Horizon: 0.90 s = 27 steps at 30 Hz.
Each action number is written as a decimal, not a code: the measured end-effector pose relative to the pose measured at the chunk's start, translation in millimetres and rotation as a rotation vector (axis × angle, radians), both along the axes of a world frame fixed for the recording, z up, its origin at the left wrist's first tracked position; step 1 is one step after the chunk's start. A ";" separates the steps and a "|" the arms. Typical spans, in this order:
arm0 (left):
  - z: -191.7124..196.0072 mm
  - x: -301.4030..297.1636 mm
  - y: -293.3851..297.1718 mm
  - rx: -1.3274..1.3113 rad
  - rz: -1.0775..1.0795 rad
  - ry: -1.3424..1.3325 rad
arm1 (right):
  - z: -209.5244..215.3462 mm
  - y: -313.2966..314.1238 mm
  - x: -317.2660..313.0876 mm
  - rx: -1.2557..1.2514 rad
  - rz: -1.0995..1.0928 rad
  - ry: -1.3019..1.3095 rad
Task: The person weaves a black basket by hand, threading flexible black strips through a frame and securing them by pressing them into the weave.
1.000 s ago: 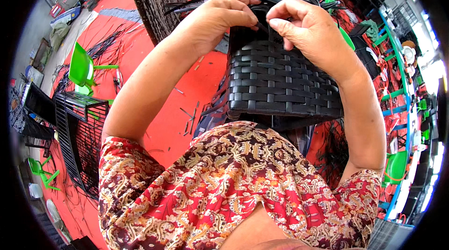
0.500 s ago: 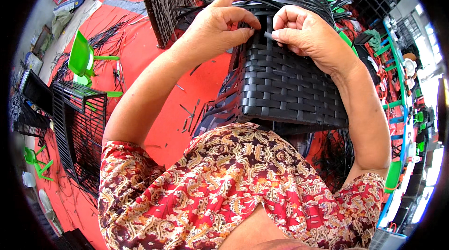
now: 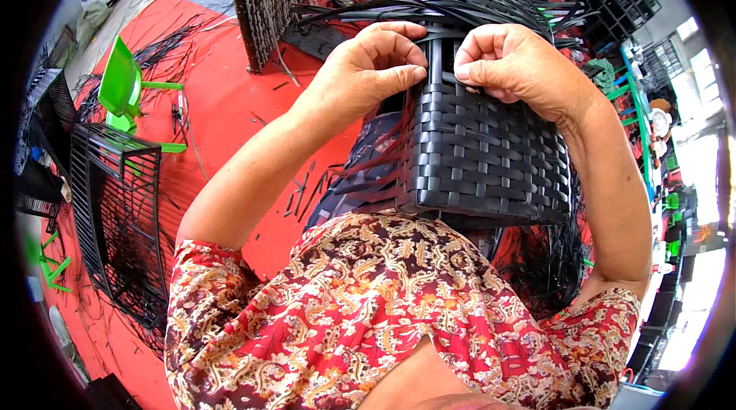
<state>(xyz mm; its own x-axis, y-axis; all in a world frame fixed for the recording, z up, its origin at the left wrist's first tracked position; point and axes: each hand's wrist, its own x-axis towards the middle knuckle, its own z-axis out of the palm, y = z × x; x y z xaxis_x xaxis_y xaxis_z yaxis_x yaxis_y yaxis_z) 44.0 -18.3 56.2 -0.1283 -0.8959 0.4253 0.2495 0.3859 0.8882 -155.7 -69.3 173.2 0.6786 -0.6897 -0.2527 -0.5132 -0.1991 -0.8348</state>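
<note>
A box-shaped piece of black plastic wicker (image 3: 483, 153), woven from flat strips, stands close in front of my body. At its far left top edge, my left hand (image 3: 376, 61) is closed, thumb and fingertips together at the side of an upright strip. Just across from it, my right hand (image 3: 517, 69) pinches a dark flat strip (image 3: 469, 88) at the weave, most of it hidden by the fingers. Beyond both hands, a bundle of loose black strips (image 3: 360, 11) lies crosswise over the piece, their ends sticking out at both sides.
A tall dark woven panel (image 3: 268, 7) stands beyond my left hand. On the left are a green chair (image 3: 120, 80) and a black slatted frame (image 3: 119, 210). Strip scraps (image 3: 299, 195) litter the red floor (image 3: 238, 161). Green-framed racks (image 3: 640, 115) line the right side.
Both hands have moved slightly nearer to me along the weave. My left fingertips have closed together beside the upright strip. The whole view has shifted a little.
</note>
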 end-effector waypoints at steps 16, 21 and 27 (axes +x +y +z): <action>20.7 3.1 2.7 -0.059 0.166 -0.379 | 0.7 30.9 21.5 -0.583 0.083 0.048; 16.1 0.1 1.2 0.004 0.087 -0.211 | 1.5 39.9 13.6 -0.425 -0.073 0.001; 11.7 -2.0 5.5 0.100 0.041 -0.074 | -5.3 35.0 4.5 -0.621 -0.022 0.018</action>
